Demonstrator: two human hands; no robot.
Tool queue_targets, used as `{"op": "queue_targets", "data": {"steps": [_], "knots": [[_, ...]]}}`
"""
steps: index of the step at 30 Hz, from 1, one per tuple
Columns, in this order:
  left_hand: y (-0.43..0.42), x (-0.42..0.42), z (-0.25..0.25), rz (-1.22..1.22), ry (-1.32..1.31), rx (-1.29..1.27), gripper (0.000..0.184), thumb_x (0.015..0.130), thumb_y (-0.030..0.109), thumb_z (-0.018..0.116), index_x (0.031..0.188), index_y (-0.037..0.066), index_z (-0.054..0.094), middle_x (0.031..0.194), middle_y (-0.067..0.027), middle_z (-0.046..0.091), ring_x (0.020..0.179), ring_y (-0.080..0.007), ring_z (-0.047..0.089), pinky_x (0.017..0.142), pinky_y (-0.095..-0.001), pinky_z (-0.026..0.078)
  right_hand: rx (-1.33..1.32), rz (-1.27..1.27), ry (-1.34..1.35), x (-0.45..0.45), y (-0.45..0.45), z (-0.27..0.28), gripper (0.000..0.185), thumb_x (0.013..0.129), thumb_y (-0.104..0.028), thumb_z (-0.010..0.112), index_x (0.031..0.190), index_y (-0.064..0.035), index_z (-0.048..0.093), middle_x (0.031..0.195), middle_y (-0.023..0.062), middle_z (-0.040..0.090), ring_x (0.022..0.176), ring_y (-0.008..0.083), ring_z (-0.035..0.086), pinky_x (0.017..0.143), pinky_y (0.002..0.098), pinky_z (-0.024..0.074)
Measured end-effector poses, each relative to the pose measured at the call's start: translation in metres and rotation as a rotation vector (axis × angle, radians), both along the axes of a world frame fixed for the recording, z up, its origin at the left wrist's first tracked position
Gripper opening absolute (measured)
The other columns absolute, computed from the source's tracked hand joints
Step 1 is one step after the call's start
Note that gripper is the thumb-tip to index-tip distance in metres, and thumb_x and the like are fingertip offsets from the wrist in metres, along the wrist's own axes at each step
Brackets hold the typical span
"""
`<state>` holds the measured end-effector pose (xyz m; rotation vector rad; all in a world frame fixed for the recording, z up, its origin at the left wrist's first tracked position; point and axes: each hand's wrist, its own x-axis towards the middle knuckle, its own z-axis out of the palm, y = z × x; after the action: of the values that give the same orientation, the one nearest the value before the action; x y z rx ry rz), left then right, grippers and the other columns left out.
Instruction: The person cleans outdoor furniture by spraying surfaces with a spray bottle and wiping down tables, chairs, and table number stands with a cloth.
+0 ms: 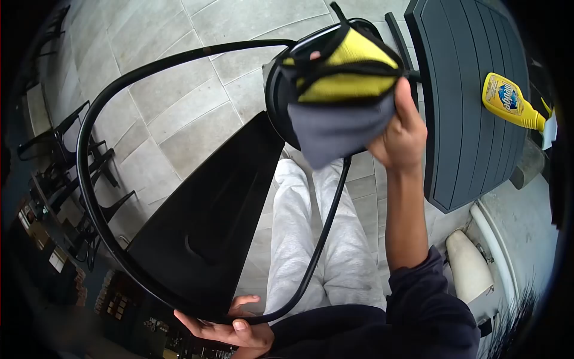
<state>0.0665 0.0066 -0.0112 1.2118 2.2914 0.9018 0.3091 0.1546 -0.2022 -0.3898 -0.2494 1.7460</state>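
A black chair stands in front of me, with a looped tubular frame (89, 173) and a long tapering back panel (203, 209). My left hand (230, 332) grips the near end of the tube, thumb and fingers around it. My right hand (400, 134) holds a cloth (347, 122) by its right side, over the chair's dark seat (278, 99). The cloth is grey below, with yellow folds edged in black. It covers most of the seat, so I cannot tell whether it touches the surface. A small bit of fingertip colour shows among the folds.
To my right is a dark slatted table (466, 113) with a yellow spray bottle (511, 102) lying on it. A beige tapered object (469, 266) and a pale pipe (496, 251) are at lower right. Other black chairs (75, 143) stand at left on the grey tiled floor (179, 119).
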Motion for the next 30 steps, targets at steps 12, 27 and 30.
{"op": "queue_targets", "data": {"steps": [12,27,30], "knots": [[-0.018,-0.004,-0.014,0.341,-0.293,0.471,0.089,0.086,0.046,0.044,0.152,0.001,0.005,0.153,-0.0255,0.020,0.125,-0.0400,0.045,0.070,-0.0385,0.059,0.788,0.449,-1.082,-0.201,-0.035,0.111,0.053,0.099,-0.059,0.023,0.150,-0.0507,0.014,0.163,0.0086,-0.003,0.148,0.0380,-0.001,0.112,0.0686,0.0077],[0.011,0.018,-0.004,0.272,-0.174,0.295,0.089,0.092,0.059,0.028,0.150,-0.006,0.009,0.151,-0.0339,0.018,0.126,-0.0482,0.043,0.081,-0.0436,0.056,0.391,0.496,-0.951,-0.177,-0.109,0.097,0.069,0.100,-0.054,0.024,0.155,-0.0137,0.017,0.162,0.0159,0.000,0.149,0.0363,-0.006,0.114,0.0593,-0.0063],[0.017,0.024,-0.006,0.327,-0.366,0.485,0.089,0.092,0.061,0.028,0.152,-0.002,0.009,0.153,-0.0302,0.015,0.133,-0.0449,0.034,0.094,-0.0472,0.048,0.722,0.425,-0.815,-0.194,-0.102,0.154,0.064,0.098,-0.056,0.031,0.155,-0.0260,0.021,0.163,0.0122,0.001,0.149,0.0345,-0.002,0.114,0.0609,-0.0028]]}}
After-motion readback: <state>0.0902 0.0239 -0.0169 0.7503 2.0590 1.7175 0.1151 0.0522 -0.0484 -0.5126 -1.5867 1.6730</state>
